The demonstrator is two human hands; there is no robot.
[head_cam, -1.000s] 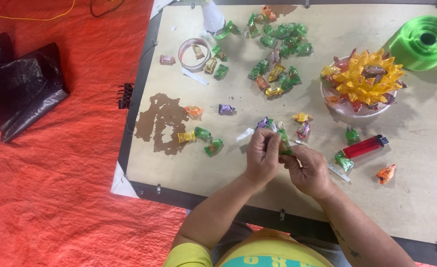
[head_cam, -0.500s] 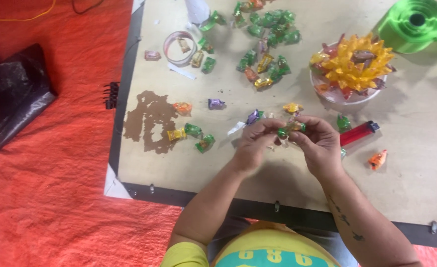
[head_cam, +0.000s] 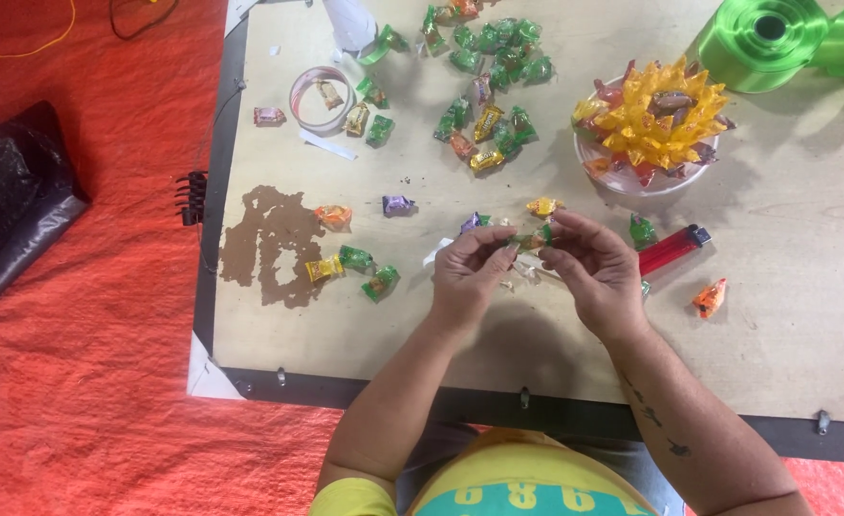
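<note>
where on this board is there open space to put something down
Bare board lies right of the red lighter and orange candy, and along the near edge below both hands. Crowded: the candy pile at the far middle and around the left hand and right hand.

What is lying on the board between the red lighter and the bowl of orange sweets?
In the head view, one green-wrapped sweet lies between the red lighter and the bowl of orange sweets; otherwise bare board.

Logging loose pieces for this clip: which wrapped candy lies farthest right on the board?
The orange wrapped candy, alone below and right of the red lighter. Every other candy lies to its left, including the green candy by the lighter.
</note>
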